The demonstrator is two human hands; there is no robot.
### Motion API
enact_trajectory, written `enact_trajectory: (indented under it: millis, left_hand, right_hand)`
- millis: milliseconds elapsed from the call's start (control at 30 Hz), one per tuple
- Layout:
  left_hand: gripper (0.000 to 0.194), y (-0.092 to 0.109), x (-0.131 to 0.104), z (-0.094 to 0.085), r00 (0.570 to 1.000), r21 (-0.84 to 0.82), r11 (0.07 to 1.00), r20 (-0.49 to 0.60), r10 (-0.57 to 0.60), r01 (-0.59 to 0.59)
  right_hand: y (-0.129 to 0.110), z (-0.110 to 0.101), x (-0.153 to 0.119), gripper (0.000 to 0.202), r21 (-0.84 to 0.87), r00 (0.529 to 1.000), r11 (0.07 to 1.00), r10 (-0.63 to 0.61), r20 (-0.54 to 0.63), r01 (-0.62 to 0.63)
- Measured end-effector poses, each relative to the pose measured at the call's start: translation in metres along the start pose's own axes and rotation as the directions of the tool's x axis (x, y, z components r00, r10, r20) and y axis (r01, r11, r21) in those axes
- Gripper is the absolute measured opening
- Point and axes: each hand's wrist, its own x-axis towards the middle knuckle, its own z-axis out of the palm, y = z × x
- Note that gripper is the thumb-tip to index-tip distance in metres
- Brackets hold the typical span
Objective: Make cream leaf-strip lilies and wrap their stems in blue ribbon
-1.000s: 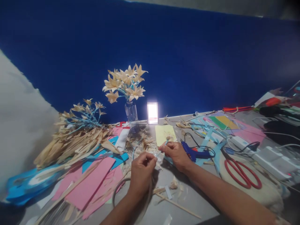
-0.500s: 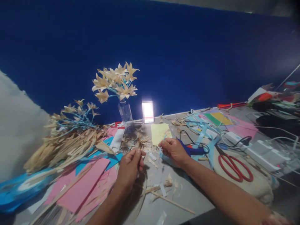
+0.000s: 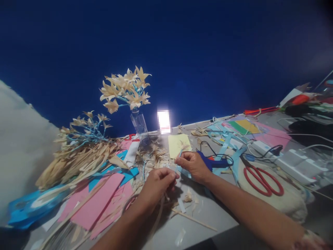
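Observation:
Over the middle of the table my left hand [image 3: 161, 181] pinches the lower end of a thin light-blue stem [image 3: 177, 168]. My right hand [image 3: 194, 167] grips the same stem higher up, thumb against fingertips, and its tip shows above them. Behind the stem lies a yellow sheet of paper [image 3: 177, 143] with a pale flower-like shape over it; whether that shape joins the stem I cannot tell. Below my left hand hangs or lies a pale curved strip [image 3: 159, 215]. A blue glue gun [image 3: 217, 162] rests just behind my right hand.
Cream flowers [image 3: 125, 86] stand in a clear bottle [image 3: 139, 125] at the back. Dried husks [image 3: 78, 163] and pink paper [image 3: 97, 201] lie left. Red-handled scissors [image 3: 262, 180], a cloth, and a white power strip [image 3: 296, 165] with cables occupy the right.
My left hand has moved right, towards my right hand, and now pinches the stem's lower end. My right hand keeps its grip on the stem, nearly in place.

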Motion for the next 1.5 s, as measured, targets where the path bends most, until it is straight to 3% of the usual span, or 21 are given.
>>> enact_trajectory:
  millis: [133,200,300,400,533,700,767,833,867,933,1000,1067,1167,1267,1367,1500]
  left_hand:
    - [0.016,-0.002,-0.001,0.001,0.983,0.246,0.961,-0.094,0.155,-0.128]
    - [0.017,-0.008,-0.002,0.003,0.951,0.376,0.901,-0.128,0.280,-0.215]
    - [0.022,-0.021,-0.003,0.006,0.848,0.595,0.720,-0.116,0.517,-0.357]
    - [0.026,-0.033,-0.003,0.007,0.733,0.730,0.522,-0.043,0.679,-0.441]
    - [0.029,-0.040,0.001,0.005,0.636,0.781,0.383,0.023,0.771,-0.493]
    - [0.030,-0.045,0.002,0.003,0.574,0.883,0.172,0.127,0.809,-0.437]
    - [0.029,-0.047,0.001,0.003,0.586,0.909,0.121,0.151,0.797,-0.398]
    - [0.024,-0.046,0.001,0.002,0.656,0.909,0.190,0.112,0.746,-0.372]
    - [0.018,-0.045,0.001,0.001,0.717,0.888,0.286,0.066,0.694,-0.360]
    - [0.013,-0.040,0.000,-0.001,0.849,0.763,0.566,-0.043,0.527,-0.312]
    - [0.017,-0.033,0.000,-0.004,0.923,0.547,0.801,-0.122,0.365,-0.244]
    - [0.014,-0.026,0.000,-0.006,0.939,0.384,0.897,-0.170,0.300,-0.217]
    - [0.022,-0.021,0.000,-0.004,0.950,0.288,0.935,-0.171,0.261,-0.206]
    - [0.024,-0.023,0.000,-0.001,0.972,0.160,0.973,-0.136,0.190,-0.168]
    - [0.025,-0.028,0.001,0.002,0.965,0.072,0.979,-0.172,0.200,-0.190]
    - [0.024,-0.034,0.001,0.003,0.958,0.040,0.982,-0.217,0.187,-0.183]
  right_hand:
    - [0.000,0.002,-0.004,0.044,-0.031,0.999,0.999,-0.022,-0.039,0.021]
    - [0.000,0.005,-0.007,0.043,-0.064,0.997,0.998,-0.034,-0.076,0.029]
    - [0.000,0.009,-0.010,0.042,-0.092,0.992,0.995,-0.035,-0.123,0.024]
    - [0.004,0.012,-0.011,0.047,-0.084,0.987,0.996,-0.015,-0.158,0.002]
    - [0.010,0.014,-0.010,0.051,-0.060,0.984,0.997,0.042,-0.173,-0.053]
    - [0.017,0.018,-0.010,0.050,-0.019,0.973,0.994,0.103,-0.205,-0.109]
    - [0.019,0.018,-0.009,0.051,-0.005,0.971,0.992,0.120,-0.205,-0.124]
    - [0.019,0.016,-0.007,0.052,-0.007,0.971,0.993,0.111,-0.212,-0.115]
    - [0.019,0.014,-0.005,0.053,-0.013,0.971,0.995,0.097,-0.220,-0.102]
    - [0.017,0.008,-0.001,0.054,-0.016,0.966,0.997,0.065,-0.249,-0.071]
    - [0.015,0.001,0.003,0.055,-0.006,0.958,0.999,0.047,-0.281,-0.051]
    - [0.014,-0.003,0.006,0.055,0.010,0.954,0.999,0.047,-0.296,-0.046]
    - [0.014,-0.003,0.008,0.056,0.077,0.964,0.996,0.067,-0.257,-0.048]
    - [0.012,-0.001,0.009,0.056,0.274,0.976,0.958,0.134,-0.170,-0.084]
    - [0.007,-0.002,0.009,0.053,0.454,0.979,0.882,0.185,-0.090,-0.125]
    - [0.001,-0.004,0.008,0.046,0.388,0.994,0.915,0.113,0.005,-0.106]
